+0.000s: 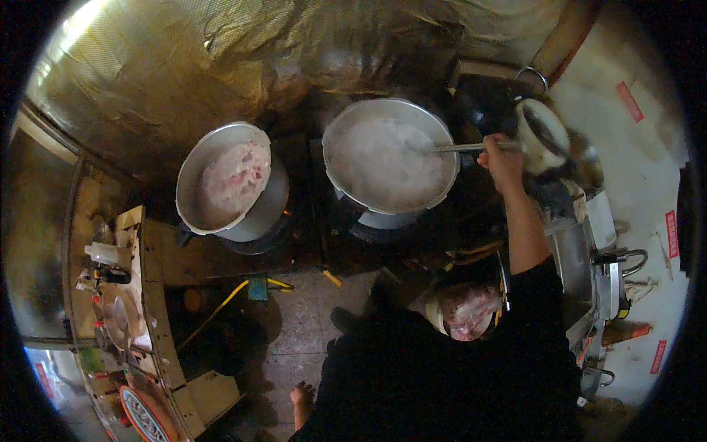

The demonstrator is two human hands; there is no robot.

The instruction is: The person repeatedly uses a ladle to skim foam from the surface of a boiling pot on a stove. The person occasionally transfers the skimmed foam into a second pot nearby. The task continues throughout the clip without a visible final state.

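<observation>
My right hand point(500, 160) is closed around the metal handle of a long utensil point(461, 147). The utensil's far end dips into a large metal pot point(392, 204) of steaming, cloudy liquid; steam blurs what lies in it. My left hand point(302, 393) hangs low over the tiled floor, away from the pots, its fingers loosely curled and seemingly holding nothing. A second tall metal pot point(257, 212) on the left holds pieces of pinkish meat point(240, 178) in pale liquid. A small flame shows beside its base.
A bucket point(436, 315) with raw meat stands near my right side. Sinks with taps point(574, 271) line the right wall. A yellow hose point(229, 298) runs below the stove edge. On the left, a shelf point(138, 265) carries containers and a patterned plate point(142, 414).
</observation>
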